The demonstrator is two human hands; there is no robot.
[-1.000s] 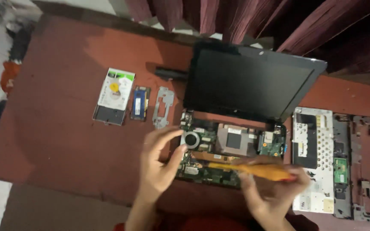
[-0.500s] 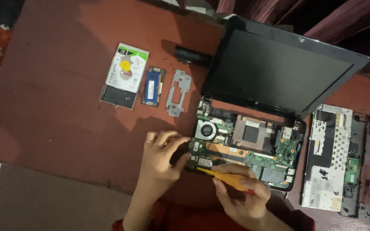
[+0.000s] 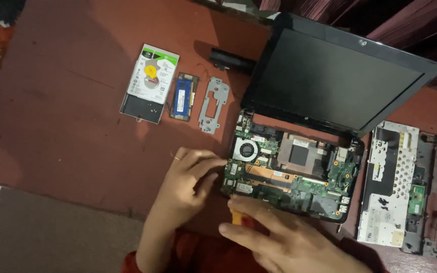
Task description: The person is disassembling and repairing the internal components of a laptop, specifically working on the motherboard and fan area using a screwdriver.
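While its tip stays hidden, orange screwdriver [image 3: 237, 217] in right hand's [image 3: 284, 237] closed grip; left hand's [image 3: 188, 184] loose.

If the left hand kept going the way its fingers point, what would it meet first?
The left hand points right; its fingertips already seem to touch the left edge of the opened laptop's green circuit board, though depth is unclear.

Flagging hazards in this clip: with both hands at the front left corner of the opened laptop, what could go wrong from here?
1. The right hand holds an orange-handled tool at the bare motherboard; a slip could gouge it.
2. The left hand has fingertips on the board's edge, so smudging or static damage seems possible.
3. The hard drive, memory module and metal bracket lie loose on the table; a sleeve could sweep them off.
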